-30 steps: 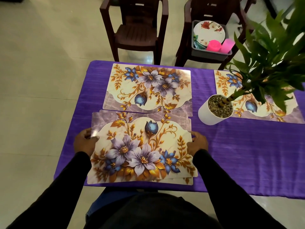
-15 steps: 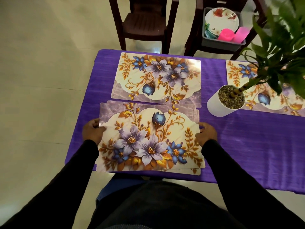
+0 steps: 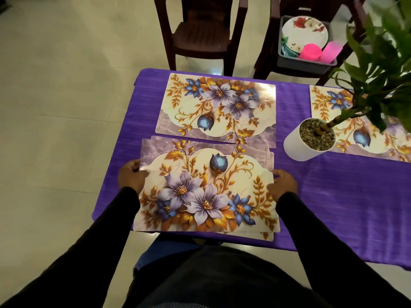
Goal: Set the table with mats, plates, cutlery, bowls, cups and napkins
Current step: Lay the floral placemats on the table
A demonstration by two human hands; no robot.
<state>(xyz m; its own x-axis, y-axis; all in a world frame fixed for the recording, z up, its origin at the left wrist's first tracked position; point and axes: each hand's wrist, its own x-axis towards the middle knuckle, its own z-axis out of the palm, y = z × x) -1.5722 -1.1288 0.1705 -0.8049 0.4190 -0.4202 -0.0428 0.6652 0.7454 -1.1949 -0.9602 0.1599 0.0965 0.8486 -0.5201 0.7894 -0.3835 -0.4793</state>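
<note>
no readable text, labels or numbers appear on anything here.

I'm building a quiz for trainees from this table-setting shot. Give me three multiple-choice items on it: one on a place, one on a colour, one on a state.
1. Where is the grey tub of dishes?
A. on a chair
B. on the table
C. on the floor

2. What colour is the tablecloth?
A. green
B. purple
C. white

3. What are the hands doing?
A. lifting a plate
B. resting in the lap
C. gripping the near mats' side edges

Answers:
1 A, the tub sits on the right chair's seat beyond the table.
2 B, purple shows around every mat.
3 C, the left hand and right hand flank the near mats.
</note>
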